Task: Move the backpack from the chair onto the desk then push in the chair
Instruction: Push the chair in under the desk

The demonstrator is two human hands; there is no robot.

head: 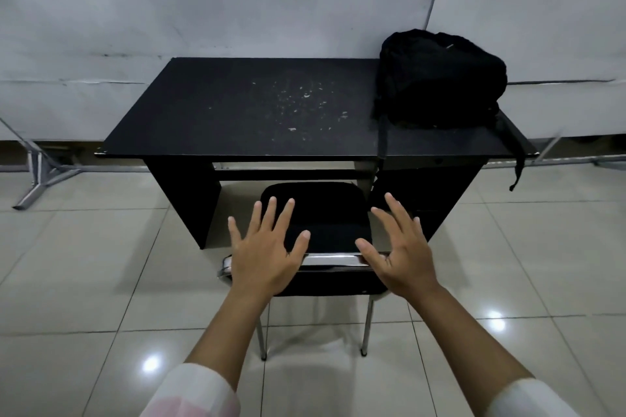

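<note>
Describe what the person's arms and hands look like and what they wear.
Both hands are bare: the left hand and the right hand show no gloves, rings or watch. The forearms are uncovered down to pushed-up sleeves. The left sleeve is white with a faint pink tint; the right sleeve looks plain white. No markings are visible.

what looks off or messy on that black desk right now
The black rectangular desk has pale scuffs or flecks scattered across the middle of its top. The black fabric backpack sits at the far right corner, and its dangling straps hang over the desk's front edge.
</note>
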